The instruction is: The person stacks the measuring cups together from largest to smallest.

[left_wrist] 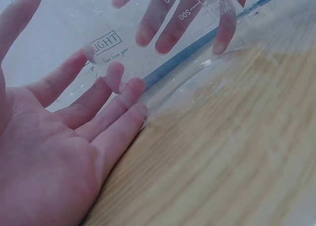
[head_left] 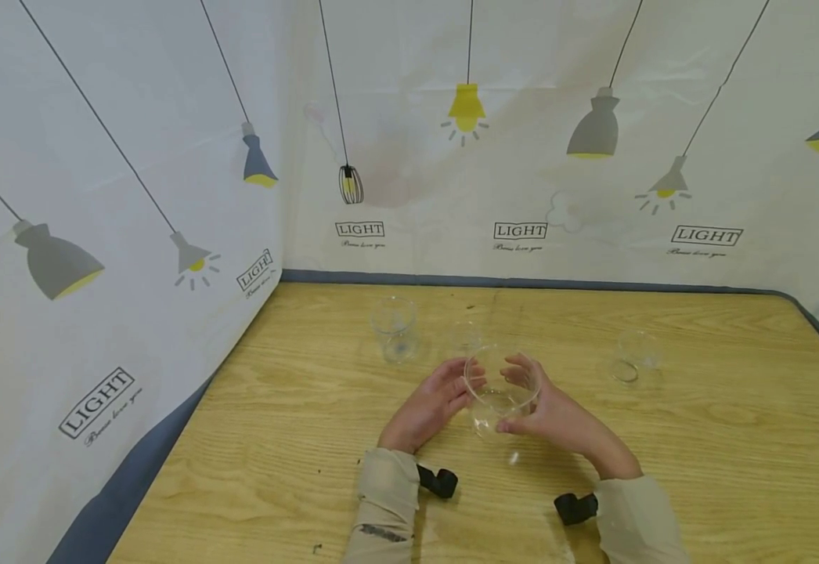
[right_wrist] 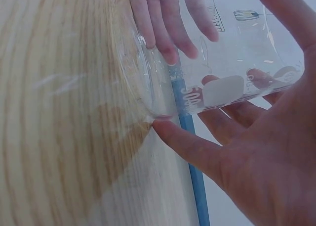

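A large clear glass beaker (head_left: 485, 423) with white graduation marks, one reading 500, stands between my two hands near the middle of the wooden table in the head view. My right hand (head_left: 566, 415) holds it from the right, thumb on the near side and fingers curled round the far side. In the right wrist view the index finger or thumb of the right hand (right_wrist: 252, 157) touches near the beaker's base (right_wrist: 148, 82). My left hand (head_left: 427, 403) is at the left side, its fingers fairly straight against or close to the glass; in the left wrist view the palm of this left hand (left_wrist: 54, 147) faces the beaker.
Behind the hands stand a clear glass vessel (head_left: 393, 321) at the left and a smaller, faint one (head_left: 464, 335) by the beaker. Another clear glass (head_left: 638, 345) is at the right. Printed cloth walls (head_left: 416, 258) border the table (head_left: 297, 439).
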Demonstrator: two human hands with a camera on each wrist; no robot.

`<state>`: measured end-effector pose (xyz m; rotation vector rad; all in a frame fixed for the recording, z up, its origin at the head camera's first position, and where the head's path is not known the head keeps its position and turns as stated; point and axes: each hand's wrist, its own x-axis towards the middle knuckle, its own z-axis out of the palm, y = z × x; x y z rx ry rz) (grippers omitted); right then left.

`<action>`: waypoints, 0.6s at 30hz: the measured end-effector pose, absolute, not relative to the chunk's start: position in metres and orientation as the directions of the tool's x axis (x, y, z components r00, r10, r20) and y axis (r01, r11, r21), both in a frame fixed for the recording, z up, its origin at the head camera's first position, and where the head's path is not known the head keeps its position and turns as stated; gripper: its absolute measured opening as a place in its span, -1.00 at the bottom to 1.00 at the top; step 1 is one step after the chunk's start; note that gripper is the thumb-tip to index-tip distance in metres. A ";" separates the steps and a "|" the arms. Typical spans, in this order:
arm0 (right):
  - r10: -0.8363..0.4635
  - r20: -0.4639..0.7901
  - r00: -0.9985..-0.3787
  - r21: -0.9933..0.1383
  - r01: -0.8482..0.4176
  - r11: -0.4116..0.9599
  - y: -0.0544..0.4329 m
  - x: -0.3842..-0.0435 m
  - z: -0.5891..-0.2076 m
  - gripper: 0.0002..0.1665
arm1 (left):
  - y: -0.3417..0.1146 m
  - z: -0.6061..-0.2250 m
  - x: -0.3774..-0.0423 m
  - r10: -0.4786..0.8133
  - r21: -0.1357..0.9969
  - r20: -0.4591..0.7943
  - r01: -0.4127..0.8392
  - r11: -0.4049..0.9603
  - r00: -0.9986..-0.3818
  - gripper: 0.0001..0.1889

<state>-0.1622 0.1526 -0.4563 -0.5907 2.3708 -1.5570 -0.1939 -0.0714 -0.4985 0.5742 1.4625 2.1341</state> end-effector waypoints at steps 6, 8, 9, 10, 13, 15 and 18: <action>-0.460 0.016 -0.888 -0.921 -0.192 0.338 0.153 -0.163 -0.458 0.07 | -0.072 -0.502 -0.195 0.579 0.922 0.062 -0.176 -0.346 -0.813 -0.51; -0.460 0.012 -0.888 -0.922 -0.188 0.338 0.153 -0.163 -0.458 0.07 | -0.072 -0.503 -0.195 0.570 0.918 0.065 -0.176 -0.356 -0.819 -0.52; -0.460 0.008 -0.888 -0.923 -0.184 0.339 0.153 -0.163 -0.458 0.08 | -0.072 -0.503 -0.195 0.565 0.914 0.069 -0.175 -0.367 -0.822 -0.52; -0.461 0.003 -0.888 -0.924 -0.178 0.338 0.153 -0.163 -0.458 0.08 | -0.072 -0.503 -0.195 0.563 0.910 0.075 -0.174 -0.376 -0.823 -0.52; -0.461 -0.014 -0.887 -0.926 -0.163 0.341 0.152 -0.163 -0.456 0.08 | -0.073 -0.504 -0.195 0.557 0.896 0.096 -0.171 -0.409 -0.825 -0.52; -0.461 -0.020 -0.887 -0.926 -0.157 0.343 0.152 -0.163 -0.455 0.08 | -0.073 -0.504 -0.196 0.548 0.893 0.107 -0.162 -0.420 -0.830 -0.52; -0.459 -0.020 -0.888 -0.925 -0.157 0.345 0.152 -0.163 -0.454 0.08 | -0.073 -0.504 -0.196 0.524 0.899 0.102 -0.147 -0.412 -0.845 -0.51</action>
